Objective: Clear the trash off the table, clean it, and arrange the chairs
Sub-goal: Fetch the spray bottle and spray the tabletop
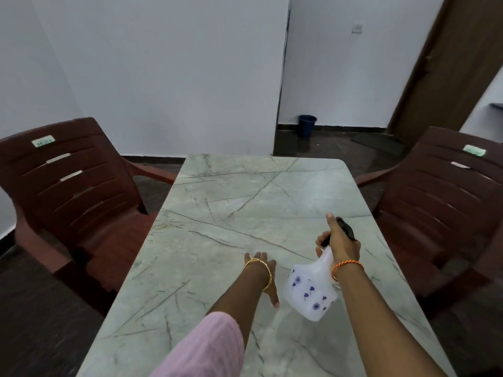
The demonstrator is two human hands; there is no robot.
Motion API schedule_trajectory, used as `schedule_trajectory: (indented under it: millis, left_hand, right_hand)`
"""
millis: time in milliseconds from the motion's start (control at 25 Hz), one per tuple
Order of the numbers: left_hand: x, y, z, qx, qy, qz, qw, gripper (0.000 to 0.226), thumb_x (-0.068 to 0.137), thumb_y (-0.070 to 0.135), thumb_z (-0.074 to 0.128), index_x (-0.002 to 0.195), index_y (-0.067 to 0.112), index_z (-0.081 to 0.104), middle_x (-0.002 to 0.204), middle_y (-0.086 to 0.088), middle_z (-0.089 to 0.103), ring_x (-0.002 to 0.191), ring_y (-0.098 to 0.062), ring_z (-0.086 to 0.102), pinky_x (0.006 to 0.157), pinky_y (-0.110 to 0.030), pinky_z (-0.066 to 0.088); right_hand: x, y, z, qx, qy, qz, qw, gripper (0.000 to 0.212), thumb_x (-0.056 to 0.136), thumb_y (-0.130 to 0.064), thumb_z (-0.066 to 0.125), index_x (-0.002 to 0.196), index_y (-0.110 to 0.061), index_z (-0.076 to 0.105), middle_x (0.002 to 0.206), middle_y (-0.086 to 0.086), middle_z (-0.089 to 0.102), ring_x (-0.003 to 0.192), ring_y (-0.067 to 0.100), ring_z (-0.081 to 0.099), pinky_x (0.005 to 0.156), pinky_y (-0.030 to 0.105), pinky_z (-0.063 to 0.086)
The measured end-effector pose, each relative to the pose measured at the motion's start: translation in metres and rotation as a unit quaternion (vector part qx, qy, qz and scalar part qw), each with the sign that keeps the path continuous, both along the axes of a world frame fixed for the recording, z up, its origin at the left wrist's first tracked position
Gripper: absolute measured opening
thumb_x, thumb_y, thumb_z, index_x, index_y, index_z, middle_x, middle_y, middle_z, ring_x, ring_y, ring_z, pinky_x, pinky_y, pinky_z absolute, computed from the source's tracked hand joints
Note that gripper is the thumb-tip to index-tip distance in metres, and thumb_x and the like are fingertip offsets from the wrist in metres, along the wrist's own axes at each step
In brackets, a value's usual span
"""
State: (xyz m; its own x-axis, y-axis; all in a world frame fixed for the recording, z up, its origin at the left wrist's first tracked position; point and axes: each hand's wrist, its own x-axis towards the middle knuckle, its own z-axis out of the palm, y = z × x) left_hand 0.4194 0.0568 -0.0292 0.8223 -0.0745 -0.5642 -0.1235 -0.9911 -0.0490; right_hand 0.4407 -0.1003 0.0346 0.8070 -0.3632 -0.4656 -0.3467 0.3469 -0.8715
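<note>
1. Head view: right hand (pixel 339 240) curled round the neck and black trigger head of a white spray bottle (pixel 310 289), index finger stretched forward along the top; bottle held tilted above the tabletop (pixel 245 191), body hanging down and back toward the wrist.
2. Left hand (pixel 262 270) just beside the bottle, to its left, fingers loosely spread and holding nothing; hovering over or lightly touching the tabletop, cannot tell which.
3. Handling, as a judgement: thin translucent plastic, light and slightly squeezable; smooth body probably slippery when wet. Best held where it is now, at the narrow neck under the trigger, leaving a finger free to pump.
4. Contents: bottle looks pale throughout, with blue flower prints; liquid level not readable.
5. Well beyond both hands, against the far wall, a dark blue bucket (pixel 307 125) on the floor; contents hidden.
6. Tabletop hard, stone-patterned, with no trash visible on it; likely at the spraying step of cleaning.
7. Brown plastic chairs out to either side of the hands, left chair (pixel 73 186) and right chair (pixel 446 202), both angled toward the tabletop and not yet squared up.
</note>
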Motion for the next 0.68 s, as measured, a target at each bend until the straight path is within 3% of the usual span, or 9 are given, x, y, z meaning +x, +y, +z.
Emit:
schedule_trajectory:
  millis: [200,400,480,680]
  left_hand:
    - [-0.021,-0.020,-0.011,-0.008,0.009,0.021,1.000,0.130,0.059,0.061,0.077,0.151,0.013,-0.001,0.159,-0.014,-0.011,0.148,-0.030,-0.004,0.116,-0.058,-0.003]
    - [-0.044,-0.034,-0.003,-0.003,0.007,0.002,1.000,0.117,0.066,0.054,0.076,0.150,0.011,0.008,0.160,-0.015,-0.003,0.148,-0.032,0.005,0.116,-0.059,-0.003]
    - [-0.059,-0.034,0.003,0.003,0.008,0.005,1.000,0.109,0.068,0.052,0.076,0.149,0.012,0.014,0.160,-0.015,0.002,0.147,-0.033,0.012,0.116,-0.059,-0.003]
    - [-0.131,-0.006,0.002,-0.004,0.004,0.058,0.998,0.108,0.063,0.054,0.078,0.146,0.015,0.020,0.156,-0.013,0.012,0.143,-0.033,0.021,0.115,-0.061,0.008]
  right_hand:
    - [-0.010,-0.054,0.006,-0.031,0.004,-0.080,0.996,0.041,0.071,-0.046,0.074,0.061,-0.011,0.054,0.051,0.003,0.057,0.049,0.016,0.055,0.048,0.025,0.047]
    - [-0.036,-0.077,0.001,-0.045,0.026,-0.112,0.992,0.037,0.072,-0.036,0.074,0.058,-0.009,0.052,0.047,0.004,0.052,0.045,0.017,0.049,0.044,0.023,0.043]
    - [-0.051,-0.071,0.002,-0.023,0.030,-0.070,0.997,0.034,0.073,-0.031,0.073,0.058,-0.009,0.051,0.050,0.004,0.053,0.050,0.018,0.051,0.048,0.024,0.044]
    - [-0.100,-0.014,0.002,-0.032,0.036,0.148,0.988,0.020,0.073,-0.024,0.070,0.060,-0.014,0.058,0.056,0.003,0.058,0.058,0.019,0.057,0.055,0.025,0.046]
